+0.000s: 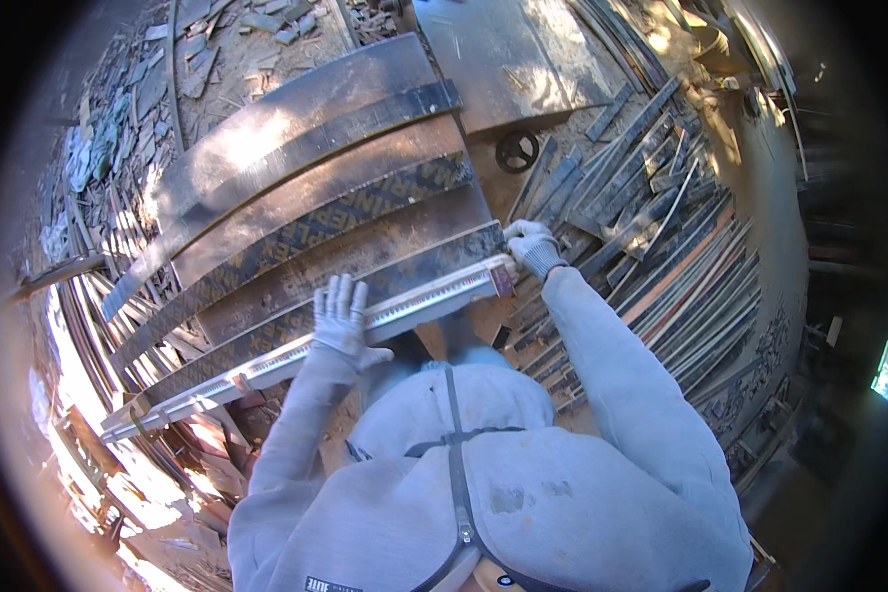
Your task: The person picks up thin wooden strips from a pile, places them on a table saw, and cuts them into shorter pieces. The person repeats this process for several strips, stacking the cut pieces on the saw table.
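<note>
A long dark plank (424,259) with yellow print lies on the rusty metal table, along a pale rail (419,304) marked with a measuring scale. My left hand (341,324), in a light glove, rests flat across the plank and the rail, with its fingers spread. At the plank's right end is my right hand (533,249), also gloved, its fingers curled closed against the plank's corner. Beyond the plank, a bare strip of the metal table (365,244) shows. Another dark printed plank (365,212) lies across the table farther away.
A third dark strip (296,158) crosses the table's far part. A black handwheel (517,151) sits beside the table. Long offcut strips (686,286) are heaped on the right. Scrap pieces (266,20) litter the ground at the far left, near a bluish plastic sheet (91,153).
</note>
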### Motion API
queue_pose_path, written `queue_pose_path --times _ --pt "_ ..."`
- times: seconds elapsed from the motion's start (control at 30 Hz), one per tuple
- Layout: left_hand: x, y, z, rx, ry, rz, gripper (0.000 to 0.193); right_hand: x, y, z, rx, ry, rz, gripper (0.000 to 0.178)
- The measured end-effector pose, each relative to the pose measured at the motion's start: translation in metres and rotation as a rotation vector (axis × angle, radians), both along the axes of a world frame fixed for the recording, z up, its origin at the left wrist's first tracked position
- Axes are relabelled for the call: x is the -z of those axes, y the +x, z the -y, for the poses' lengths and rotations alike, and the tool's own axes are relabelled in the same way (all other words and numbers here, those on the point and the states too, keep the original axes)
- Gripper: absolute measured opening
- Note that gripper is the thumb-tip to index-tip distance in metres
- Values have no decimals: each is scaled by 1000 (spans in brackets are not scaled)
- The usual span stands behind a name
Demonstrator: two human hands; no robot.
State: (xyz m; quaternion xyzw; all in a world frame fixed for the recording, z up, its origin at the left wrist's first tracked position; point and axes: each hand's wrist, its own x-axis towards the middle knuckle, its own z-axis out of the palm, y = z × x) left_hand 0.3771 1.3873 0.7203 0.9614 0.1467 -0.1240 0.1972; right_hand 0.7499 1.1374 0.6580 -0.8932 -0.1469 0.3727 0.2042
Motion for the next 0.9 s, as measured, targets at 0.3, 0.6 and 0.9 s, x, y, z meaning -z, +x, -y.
queue_pose_path --times 0.3,0.6,0.9 --pt "14 20 6 -27 53 0 114 -47 101 -218 -148 7 418 59" --pt "15 36 -11 -55 51 192 107 -44 56 -283 -301 24 522 53" --pt "22 95 -107 -23 91 231 109 -114 -60 -187 -1047 -142 262 116"
